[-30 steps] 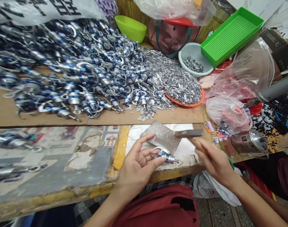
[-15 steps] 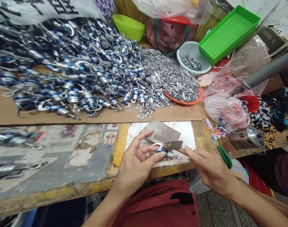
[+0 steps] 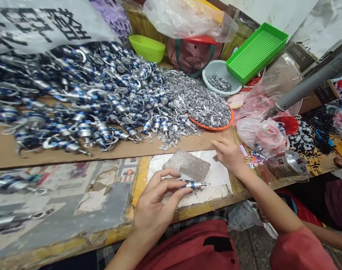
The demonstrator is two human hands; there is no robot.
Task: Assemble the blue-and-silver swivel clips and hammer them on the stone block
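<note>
Between the thumb and fingers of my left hand is a small blue-and-silver metal cylinder with a ring at its right end. Its left end is partly hidden by my fingertips. It is held just in front of a grey metal block lying on white paper. My right hand hovers over the right side of the paper, its fingers stretched leftward with nothing visible in them. A small dark metal edge shows beneath those fingers; the rest of that piece is hidden by the hand.
Many similar cylinders are heaped at left. Flat metal tabs overflow an orange-rimmed tray. Behind are a pale bowl of pins and a green basket. At right hang a grey power screwdriver, with a metal cup below.
My right hand has left the hammer it gripped and moved up and away from the cylinder. My left hand keeps its hold. The camera view has tilted upward slightly.
</note>
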